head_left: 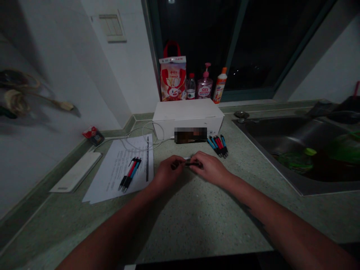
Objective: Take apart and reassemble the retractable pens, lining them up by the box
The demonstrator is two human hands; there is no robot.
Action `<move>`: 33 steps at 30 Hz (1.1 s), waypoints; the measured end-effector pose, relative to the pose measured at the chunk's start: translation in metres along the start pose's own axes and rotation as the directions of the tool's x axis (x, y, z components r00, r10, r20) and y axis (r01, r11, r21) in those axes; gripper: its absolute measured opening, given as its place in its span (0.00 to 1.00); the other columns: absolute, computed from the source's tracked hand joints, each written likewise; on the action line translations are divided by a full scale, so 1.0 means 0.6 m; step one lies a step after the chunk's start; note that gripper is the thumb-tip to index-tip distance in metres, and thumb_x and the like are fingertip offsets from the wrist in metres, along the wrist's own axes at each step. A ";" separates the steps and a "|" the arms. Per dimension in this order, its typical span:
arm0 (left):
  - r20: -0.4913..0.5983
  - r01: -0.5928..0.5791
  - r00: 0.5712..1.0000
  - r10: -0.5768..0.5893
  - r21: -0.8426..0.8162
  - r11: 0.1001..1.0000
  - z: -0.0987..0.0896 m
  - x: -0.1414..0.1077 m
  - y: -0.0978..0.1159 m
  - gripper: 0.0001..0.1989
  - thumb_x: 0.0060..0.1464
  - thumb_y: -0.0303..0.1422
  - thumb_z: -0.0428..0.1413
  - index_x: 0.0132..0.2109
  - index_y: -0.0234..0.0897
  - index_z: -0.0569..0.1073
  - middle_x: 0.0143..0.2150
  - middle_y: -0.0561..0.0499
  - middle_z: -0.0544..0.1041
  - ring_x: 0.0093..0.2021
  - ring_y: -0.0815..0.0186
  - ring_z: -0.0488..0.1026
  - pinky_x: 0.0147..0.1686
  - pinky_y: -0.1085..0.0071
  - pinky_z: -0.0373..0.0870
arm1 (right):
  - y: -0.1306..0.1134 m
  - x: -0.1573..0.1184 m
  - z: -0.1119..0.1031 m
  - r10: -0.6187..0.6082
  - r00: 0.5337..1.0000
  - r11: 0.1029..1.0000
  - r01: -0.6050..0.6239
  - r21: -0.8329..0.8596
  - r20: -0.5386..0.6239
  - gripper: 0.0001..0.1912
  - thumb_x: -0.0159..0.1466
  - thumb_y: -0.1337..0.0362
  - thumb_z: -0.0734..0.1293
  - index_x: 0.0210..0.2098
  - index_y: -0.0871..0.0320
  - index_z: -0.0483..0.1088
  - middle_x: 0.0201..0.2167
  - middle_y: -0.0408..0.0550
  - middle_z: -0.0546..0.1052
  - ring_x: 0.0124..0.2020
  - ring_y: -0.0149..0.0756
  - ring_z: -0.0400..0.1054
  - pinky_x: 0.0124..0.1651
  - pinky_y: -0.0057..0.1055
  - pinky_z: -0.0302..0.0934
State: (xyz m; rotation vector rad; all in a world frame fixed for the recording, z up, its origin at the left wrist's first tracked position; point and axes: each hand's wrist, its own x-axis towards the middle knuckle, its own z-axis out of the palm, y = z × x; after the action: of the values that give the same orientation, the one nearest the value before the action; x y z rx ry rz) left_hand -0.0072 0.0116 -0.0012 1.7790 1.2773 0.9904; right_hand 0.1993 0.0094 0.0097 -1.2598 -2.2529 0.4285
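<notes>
My left hand [168, 171] and right hand [210, 168] grip a black pen [193, 164] between them, fingers curled, over the speckled countertop [191, 217].

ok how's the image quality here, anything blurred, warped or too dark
In the head view: dim overall, with the window black; wide-angle warp bends the counter edges; a blurred patch hides part of the box; glare streaks the sink; the dark item between the left hand and right hand is too murky to identify.
</notes>
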 end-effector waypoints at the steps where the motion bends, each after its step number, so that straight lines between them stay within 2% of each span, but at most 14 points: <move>1: -0.003 0.008 1.000 -0.008 -0.018 1.000 -0.001 0.001 0.001 0.06 0.55 0.33 0.58 0.39 0.38 0.79 0.34 0.51 0.82 0.33 0.64 0.77 0.34 0.70 0.71 | 0.001 0.000 0.000 0.000 1.000 1.000 0.000 0.007 -0.006 0.06 0.65 0.66 0.72 0.40 0.57 0.71 0.36 0.45 0.74 0.35 0.34 0.67 0.37 0.30 0.56; 6: -0.021 0.050 0.998 -0.051 -0.062 0.997 -0.002 0.003 0.002 0.07 0.54 0.36 0.61 0.37 0.39 0.80 0.34 0.51 0.83 0.33 0.63 0.77 0.36 0.68 0.71 | 0.003 0.000 0.000 -0.013 1.000 1.000 0.013 0.015 -0.026 0.06 0.65 0.65 0.72 0.40 0.56 0.70 0.36 0.45 0.74 0.35 0.35 0.68 0.37 0.30 0.56; 19: -0.032 0.059 0.997 -0.064 -0.143 0.988 -0.001 0.006 0.005 0.06 0.52 0.35 0.62 0.37 0.40 0.81 0.35 0.51 0.84 0.37 0.61 0.79 0.39 0.66 0.73 | -0.002 0.000 -0.002 0.036 0.999 0.995 -0.033 0.091 -0.032 0.04 0.67 0.65 0.69 0.41 0.55 0.70 0.35 0.46 0.78 0.34 0.36 0.70 0.37 0.31 0.59; 26: -0.038 0.073 0.996 -0.084 -0.227 0.971 0.001 0.003 0.004 0.08 0.51 0.37 0.63 0.37 0.39 0.80 0.36 0.49 0.83 0.37 0.61 0.79 0.40 0.67 0.73 | -0.004 -0.001 -0.003 0.050 0.997 0.991 -0.041 0.126 -0.062 0.04 0.69 0.63 0.67 0.43 0.55 0.72 0.35 0.46 0.80 0.35 0.37 0.73 0.37 0.31 0.59; 29: -0.021 0.065 0.997 -0.074 -0.276 0.959 0.001 0.002 0.005 0.09 0.51 0.37 0.63 0.38 0.39 0.80 0.37 0.49 0.83 0.39 0.61 0.80 0.42 0.66 0.74 | -0.004 0.000 -0.001 0.061 0.996 0.986 -0.051 0.162 -0.060 0.05 0.71 0.63 0.65 0.43 0.56 0.72 0.34 0.46 0.80 0.35 0.37 0.73 0.38 0.31 0.59; 33: -0.023 0.068 0.997 -0.077 -0.262 0.963 0.001 0.002 0.004 0.09 0.51 0.37 0.63 0.38 0.39 0.80 0.37 0.49 0.83 0.39 0.61 0.79 0.42 0.65 0.74 | -0.002 0.003 0.002 0.075 0.995 0.964 -0.057 0.258 -0.062 0.07 0.72 0.63 0.62 0.42 0.56 0.72 0.34 0.46 0.79 0.35 0.36 0.72 0.38 0.31 0.60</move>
State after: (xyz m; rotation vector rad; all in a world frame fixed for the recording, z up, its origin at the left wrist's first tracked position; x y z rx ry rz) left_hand -0.0051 0.0123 0.0008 1.5097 1.1638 1.0957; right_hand 0.1969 0.0102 0.0100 -1.1974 -2.0243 0.6661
